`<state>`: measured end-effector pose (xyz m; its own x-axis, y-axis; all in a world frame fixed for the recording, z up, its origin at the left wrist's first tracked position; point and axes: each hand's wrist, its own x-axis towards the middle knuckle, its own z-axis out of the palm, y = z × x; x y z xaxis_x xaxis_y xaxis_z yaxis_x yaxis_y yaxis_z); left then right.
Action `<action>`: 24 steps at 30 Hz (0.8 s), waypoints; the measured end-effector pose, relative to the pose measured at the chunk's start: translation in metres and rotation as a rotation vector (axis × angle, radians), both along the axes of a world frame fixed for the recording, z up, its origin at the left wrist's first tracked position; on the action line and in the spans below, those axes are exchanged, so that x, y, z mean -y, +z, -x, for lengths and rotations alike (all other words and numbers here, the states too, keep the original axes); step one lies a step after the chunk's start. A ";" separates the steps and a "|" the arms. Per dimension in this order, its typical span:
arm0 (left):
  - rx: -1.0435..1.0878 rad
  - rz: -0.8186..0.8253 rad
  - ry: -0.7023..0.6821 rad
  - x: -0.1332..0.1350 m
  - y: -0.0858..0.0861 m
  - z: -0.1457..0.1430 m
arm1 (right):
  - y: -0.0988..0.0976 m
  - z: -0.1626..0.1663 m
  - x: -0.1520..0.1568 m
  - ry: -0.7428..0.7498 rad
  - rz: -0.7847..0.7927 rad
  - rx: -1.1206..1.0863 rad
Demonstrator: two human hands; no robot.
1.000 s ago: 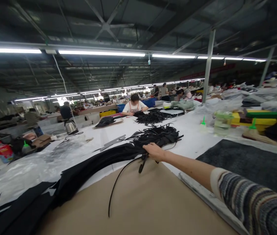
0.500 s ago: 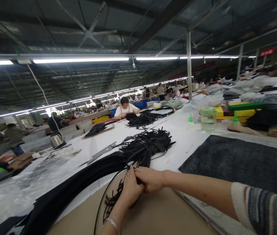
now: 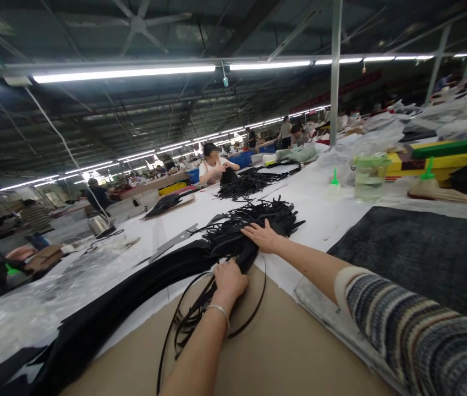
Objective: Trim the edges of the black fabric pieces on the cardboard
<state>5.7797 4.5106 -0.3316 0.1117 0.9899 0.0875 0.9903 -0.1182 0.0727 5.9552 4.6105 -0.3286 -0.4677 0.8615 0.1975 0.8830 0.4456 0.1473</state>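
A heap of black fringed strips [image 3: 276,212], like thin cut leather or fabric, lies on the white table in front of me. My right hand [image 3: 263,236] rests on the heap, fingers stretched out and apart. Nearer to me, my left hand [image 3: 231,280] is closed around a black fringed piece [image 3: 246,258], its fingertips partly hidden. Loose strips [image 3: 194,324] from it trail over the brown board [image 3: 266,335], one curving out to the right. A long stack of black material [image 3: 134,291] bends along the left side of the board.
A metal ruler [image 3: 173,243] lies beyond the black stack. Clear plastic sheeting [image 3: 51,291] covers the left side. To the right are a dark sheet [image 3: 418,258], a lidded jar of liquid [image 3: 370,176] and a green-tipped bottle [image 3: 334,180]. Across the table a co-worker [image 3: 215,165] handles black pieces.
My right hand has parted from my left and moved forward onto the heap, its fingers opening. My left hand has shifted slightly forward. The view has tilted down; the co-worker lifts a black piece.
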 end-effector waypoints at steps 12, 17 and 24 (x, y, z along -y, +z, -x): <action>0.033 0.104 -0.155 0.031 0.003 0.022 | -0.007 -0.019 -0.007 0.012 -0.227 0.104; 0.094 0.147 -0.246 0.049 0.011 0.039 | -0.005 -0.025 -0.018 0.026 -0.256 0.138; 0.113 0.108 -0.178 0.081 0.015 0.019 | -0.003 -0.023 -0.022 0.041 -0.274 0.185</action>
<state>5.7611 4.4299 -0.3168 0.2808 0.9598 0.0039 0.9395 -0.2757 0.2035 5.9784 4.6329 -0.3313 -0.5501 0.7678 0.3283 0.8125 0.4014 0.4227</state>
